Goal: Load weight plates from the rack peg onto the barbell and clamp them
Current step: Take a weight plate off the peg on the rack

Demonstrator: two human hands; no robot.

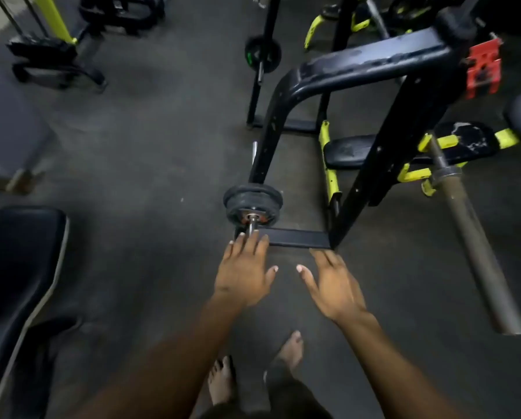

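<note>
Reaching forward over dark rubber gym flooring (150,152), the left hand (243,275) and right hand (333,287) both have straight, spread fingers and hold nothing. Small black weight plates (252,201) sit stacked on a steel peg (252,224) low on the black rack (371,65), just beyond the left fingertips. The barbell (476,246) rests on the rack's right side, its bare sleeve pointing this way. A padded bench (20,255) stands at left.
</note>
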